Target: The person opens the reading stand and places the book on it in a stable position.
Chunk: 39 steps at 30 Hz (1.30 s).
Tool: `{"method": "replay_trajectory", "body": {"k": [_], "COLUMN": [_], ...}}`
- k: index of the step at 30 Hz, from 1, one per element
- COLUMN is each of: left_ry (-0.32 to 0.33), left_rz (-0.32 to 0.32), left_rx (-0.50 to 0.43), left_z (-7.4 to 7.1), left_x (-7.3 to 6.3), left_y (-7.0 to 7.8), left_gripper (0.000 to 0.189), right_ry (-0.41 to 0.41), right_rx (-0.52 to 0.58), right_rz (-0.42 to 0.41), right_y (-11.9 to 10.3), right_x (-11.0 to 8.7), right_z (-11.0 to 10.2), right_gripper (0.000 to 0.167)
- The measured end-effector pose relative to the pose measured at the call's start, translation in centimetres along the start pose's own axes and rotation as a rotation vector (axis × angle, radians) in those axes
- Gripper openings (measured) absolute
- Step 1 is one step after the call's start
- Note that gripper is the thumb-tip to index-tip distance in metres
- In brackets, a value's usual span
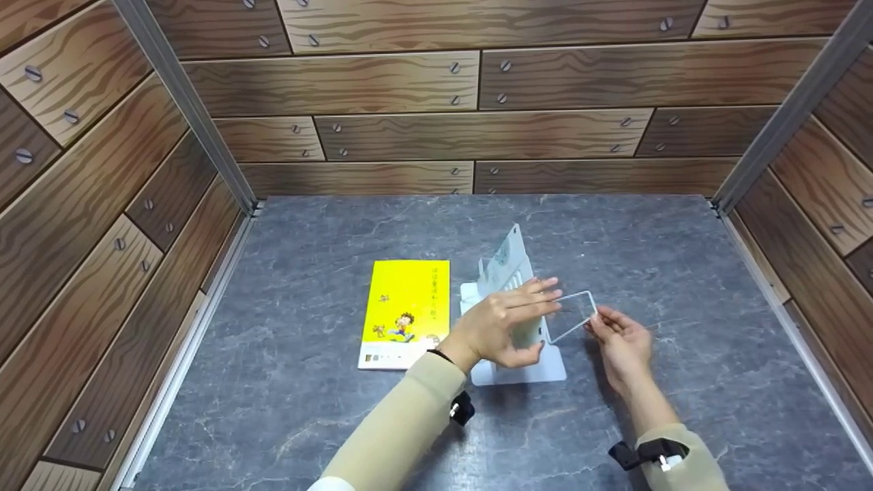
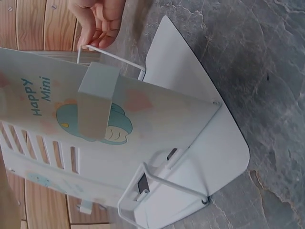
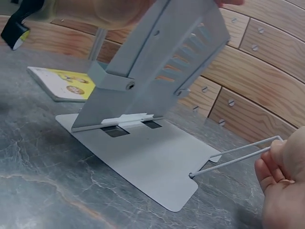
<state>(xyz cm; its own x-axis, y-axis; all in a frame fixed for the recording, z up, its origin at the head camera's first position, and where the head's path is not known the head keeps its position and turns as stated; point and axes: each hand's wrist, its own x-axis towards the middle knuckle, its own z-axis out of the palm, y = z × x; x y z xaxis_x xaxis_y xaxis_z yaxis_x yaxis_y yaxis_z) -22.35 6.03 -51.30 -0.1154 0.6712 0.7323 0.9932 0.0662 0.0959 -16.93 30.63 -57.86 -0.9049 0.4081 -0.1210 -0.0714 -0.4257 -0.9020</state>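
Note:
A white metal book stand (image 1: 503, 267) stands with its printed back panel raised from a flat base plate (image 3: 143, 152). "Happy Mini" and a cartoon figure are printed on the panel (image 2: 138, 102) in the left wrist view. My left hand (image 1: 498, 324) holds the panel from above, its fingers across the upper edge and its thumb by the near side. My right hand (image 1: 622, 346) pinches the end of a white wire support (image 3: 231, 163) hinged to the base, lifted at a slant behind the panel. The wire does not touch the panel in the right wrist view.
Left of the stand a yellow book (image 1: 409, 300) with a cartoon child on its cover lies flat on the grey marbled tabletop (image 1: 307, 409). A wire page holder (image 2: 176, 187) sticks up at the stand's front. Wood-patterned walls (image 1: 395, 82) surround the table.

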Motion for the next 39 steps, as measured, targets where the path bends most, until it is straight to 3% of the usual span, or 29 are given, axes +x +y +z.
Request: {"method": "replay_trajectory", "body": {"k": [15, 27, 39], "left_ry": [0.001, 0.015, 0.012], "left_rz": [0.008, -0.004, -0.015], "left_rx": [-0.003, -0.023, -0.032], "left_z": [0.6, 0.8, 1.2], "left_x": [-0.1, -0.2, -0.1], "left_y": [0.0, 0.0, 0.1], "left_gripper": [0.068, 0.064, 0.062], "right_ry": [-0.053, -0.126, -0.178], "right_rx": [-0.188, -0.246, -0.441], "right_rz": [-0.133, -0.210, -0.305], "right_y": [0.4, 0.7, 1.0], "right_x": [-1.0, -1.5, -1.7], "right_z": [1.7, 3.1, 4.2], "right_gripper": [0.027, 0.022, 0.016]}}
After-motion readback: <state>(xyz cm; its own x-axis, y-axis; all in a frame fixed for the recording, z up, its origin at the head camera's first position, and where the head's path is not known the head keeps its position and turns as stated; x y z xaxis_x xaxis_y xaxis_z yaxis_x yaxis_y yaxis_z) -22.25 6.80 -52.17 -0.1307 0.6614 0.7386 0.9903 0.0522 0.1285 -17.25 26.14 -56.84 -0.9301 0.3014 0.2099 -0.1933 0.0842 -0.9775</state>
